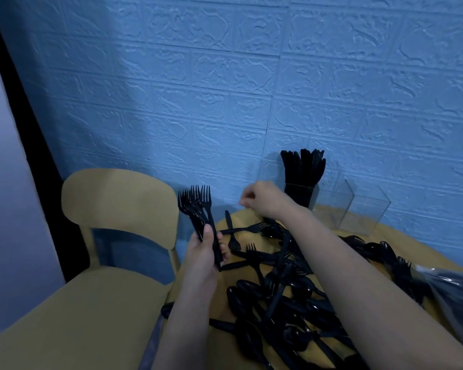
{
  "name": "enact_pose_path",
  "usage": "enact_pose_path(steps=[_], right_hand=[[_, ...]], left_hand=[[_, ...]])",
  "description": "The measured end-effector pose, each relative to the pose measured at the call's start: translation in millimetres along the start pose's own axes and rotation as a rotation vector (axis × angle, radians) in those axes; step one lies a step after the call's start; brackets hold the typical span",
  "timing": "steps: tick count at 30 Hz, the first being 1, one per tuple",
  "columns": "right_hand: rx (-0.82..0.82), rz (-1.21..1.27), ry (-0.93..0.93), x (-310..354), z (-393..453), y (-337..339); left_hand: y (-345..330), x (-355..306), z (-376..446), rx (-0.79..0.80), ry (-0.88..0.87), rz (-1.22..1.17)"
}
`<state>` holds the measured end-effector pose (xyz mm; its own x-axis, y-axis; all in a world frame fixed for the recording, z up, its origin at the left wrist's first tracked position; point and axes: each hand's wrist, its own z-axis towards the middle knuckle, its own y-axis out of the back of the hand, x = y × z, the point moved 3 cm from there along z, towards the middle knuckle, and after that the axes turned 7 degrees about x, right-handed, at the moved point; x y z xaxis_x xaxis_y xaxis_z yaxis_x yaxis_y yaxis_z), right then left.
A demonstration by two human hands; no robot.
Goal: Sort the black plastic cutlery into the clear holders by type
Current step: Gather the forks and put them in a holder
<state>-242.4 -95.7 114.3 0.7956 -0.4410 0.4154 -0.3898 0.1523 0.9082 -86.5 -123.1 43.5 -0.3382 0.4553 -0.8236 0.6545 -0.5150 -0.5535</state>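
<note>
The forks bunch [195, 209] is in the left hand [205, 249], mid-left of the frame. The grip is curled tight round the handles, w/ the prongs pointing up and a bit left. So the long way of the bunch runs up-down.

The right hand [262, 200] is up above the far edge of the bench [380, 236], near the middle of the frame. Its fingers look curled in, thumb close to them. I can't see anything in it, but the pic is blurry there, so can't tell for sure.

A loose fork [245, 229] lies flat just under the right hand, prongs to the right, handle pointing at the left hand. The right hand is nearer to it. My guess: that fork is next for the bunch.

The big pile [292, 303] of spoons, forks etc. fills the bench at lower right. One clear holder [302, 194] w/ knives stands behind the right hand. Two bare clear holders [358, 212] stand right of it, by the blue wall [225, 89]. A chair [112, 204] sits at left. A plastic bag [452, 295] is at the right edge.
</note>
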Motion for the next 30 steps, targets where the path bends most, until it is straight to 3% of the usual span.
enact_pose_path(steps=[5,9,16,22,27,30], right_hand=[[0.162,-0.153,-0.060,-13,11,-33],[0.104,-0.135,-0.027,-7,18,-39],[0.101,-0.168,-0.210,-7,34,-53],[0.234,-0.357,-0.131,-29,17,-41],[0.174,-0.508,0.047,-23,10,-43],[0.194,-0.474,0.051,-26,11,-44]], left_hand=[[3,0,1,-0.035,0.011,0.001],[1,1,2,-0.044,0.022,0.014],[-1,1,0,-0.072,0.023,0.053],[-2,4,1,-0.023,0.025,0.064],[-5,3,-2,0.006,0.024,0.060],[-5,4,-1,-0.003,0.029,0.058]])
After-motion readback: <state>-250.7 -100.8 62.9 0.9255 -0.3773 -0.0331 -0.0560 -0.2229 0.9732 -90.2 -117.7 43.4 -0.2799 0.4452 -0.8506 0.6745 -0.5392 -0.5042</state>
